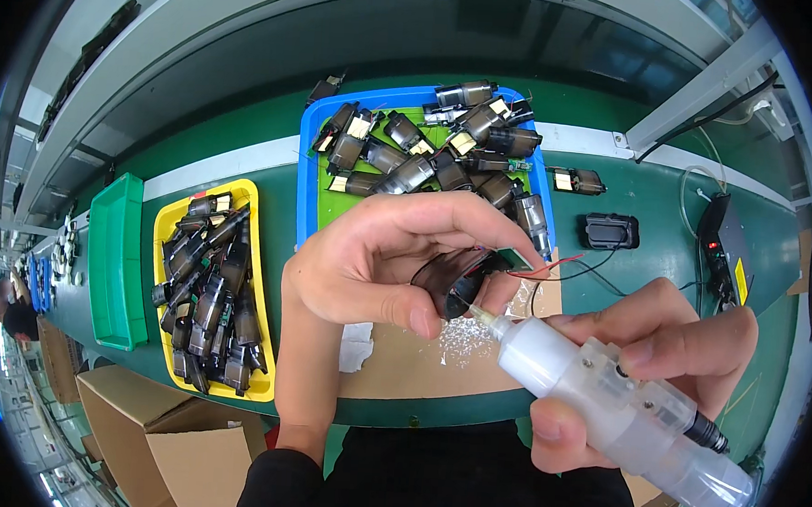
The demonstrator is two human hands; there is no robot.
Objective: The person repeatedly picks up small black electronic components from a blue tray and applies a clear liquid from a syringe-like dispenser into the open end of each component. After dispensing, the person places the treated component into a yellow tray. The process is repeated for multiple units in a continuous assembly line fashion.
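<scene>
My left hand (pixel 355 265) is curled around a dark translucent plastic casing (pixel 443 274), from which red and black wires trail to the right. In my right hand (pixel 686 346) is a clear dispensing syringe (pixel 592 392) filled with white material, gripped along its barrel between fingers and thumb. Its narrow nozzle points up and left, with the tip at the casing's lower end; whether it touches is too small to tell. Below the casing, white specks (pixel 470 339) are scattered over a brown cardboard sheet (pixel 418 375).
A blue tray (pixel 309 184) of similar casings stands behind my hands. To the left are a yellow tray (pixel 159 369) piled with dark casings and a green tray (pixel 117 257). A black holder (pixel 609 231) and a power strip (pixel 720 256) sit right. Cardboard boxes (pixel 202 463) stand lower left.
</scene>
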